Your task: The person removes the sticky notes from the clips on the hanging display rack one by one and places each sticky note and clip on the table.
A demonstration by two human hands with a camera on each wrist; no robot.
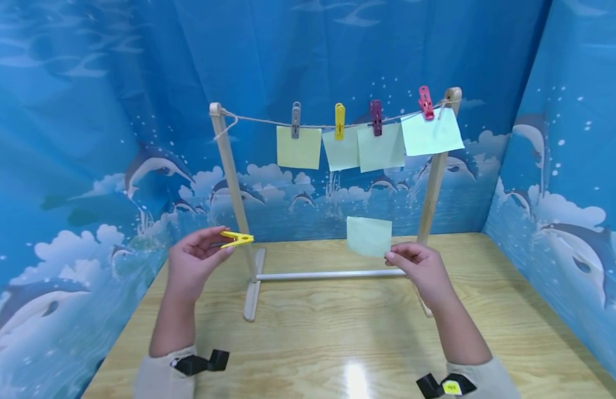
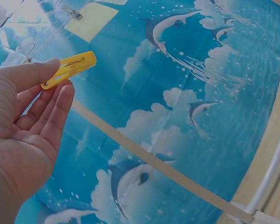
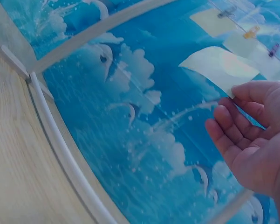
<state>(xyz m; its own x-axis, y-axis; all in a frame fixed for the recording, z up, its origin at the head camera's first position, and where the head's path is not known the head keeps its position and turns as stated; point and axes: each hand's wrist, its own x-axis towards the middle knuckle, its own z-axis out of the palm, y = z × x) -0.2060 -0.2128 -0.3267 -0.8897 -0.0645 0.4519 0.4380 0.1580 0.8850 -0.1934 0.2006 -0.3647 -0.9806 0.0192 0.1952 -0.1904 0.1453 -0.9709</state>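
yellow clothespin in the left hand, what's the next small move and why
Probably lift the pale green paper to the bare string left of the gray clothespin, since the right hand pinches it, the left hand holds the yellow clothespin and no paper hangs there.

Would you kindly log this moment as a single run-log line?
left hand: pinches yellow clothespin | right hand: holds loose note by lower corner | string: four clipped notes | loose note: unclipped
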